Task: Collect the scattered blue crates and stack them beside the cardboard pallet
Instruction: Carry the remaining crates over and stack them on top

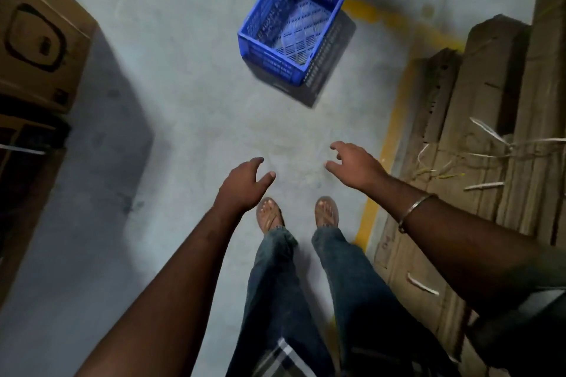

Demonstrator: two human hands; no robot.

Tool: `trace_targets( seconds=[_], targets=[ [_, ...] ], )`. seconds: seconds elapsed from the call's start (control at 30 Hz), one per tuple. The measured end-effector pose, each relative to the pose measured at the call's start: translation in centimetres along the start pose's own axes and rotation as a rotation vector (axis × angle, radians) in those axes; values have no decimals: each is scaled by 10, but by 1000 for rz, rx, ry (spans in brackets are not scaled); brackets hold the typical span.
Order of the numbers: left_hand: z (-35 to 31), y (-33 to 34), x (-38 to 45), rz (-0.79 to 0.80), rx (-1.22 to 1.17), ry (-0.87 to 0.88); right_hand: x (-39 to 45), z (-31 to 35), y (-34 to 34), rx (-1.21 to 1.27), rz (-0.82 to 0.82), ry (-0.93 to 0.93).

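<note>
A blue slotted plastic crate (295,20) stands upright and empty on the grey concrete floor ahead of me, just inside a yellow floor line. My left hand (246,182) and my right hand (356,164) are stretched forward over the floor, fingers loosely spread, holding nothing. Both hands are well short of the crate. The stack of flattened cardboard sheets (496,138) lies on the right, tied with string, beside the crate.
Brown cardboard boxes (36,40) stand stacked at the left. A yellow line (389,144) runs along the floor at the cardboard stack's edge and across behind the crate. My feet in sandals (298,213) stand on bare concrete (183,131) between boxes and stack.
</note>
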State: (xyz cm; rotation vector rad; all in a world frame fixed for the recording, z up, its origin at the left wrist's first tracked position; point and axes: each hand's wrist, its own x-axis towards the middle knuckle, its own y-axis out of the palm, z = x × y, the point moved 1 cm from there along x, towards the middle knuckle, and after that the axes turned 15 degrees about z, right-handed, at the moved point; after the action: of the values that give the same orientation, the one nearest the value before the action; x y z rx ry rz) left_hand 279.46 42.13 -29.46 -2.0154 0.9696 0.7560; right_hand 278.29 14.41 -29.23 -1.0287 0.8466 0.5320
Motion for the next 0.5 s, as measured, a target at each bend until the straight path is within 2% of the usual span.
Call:
trace_targets(
  seconds=[0.27,0.5],
  targets=[
    [31,21,131,-25,-36,-33,176,-9,-12,-128,102,-56],
    [70,62,253,-39,-15,-32,340,-37,-12,-241,43,-94]
  ],
)
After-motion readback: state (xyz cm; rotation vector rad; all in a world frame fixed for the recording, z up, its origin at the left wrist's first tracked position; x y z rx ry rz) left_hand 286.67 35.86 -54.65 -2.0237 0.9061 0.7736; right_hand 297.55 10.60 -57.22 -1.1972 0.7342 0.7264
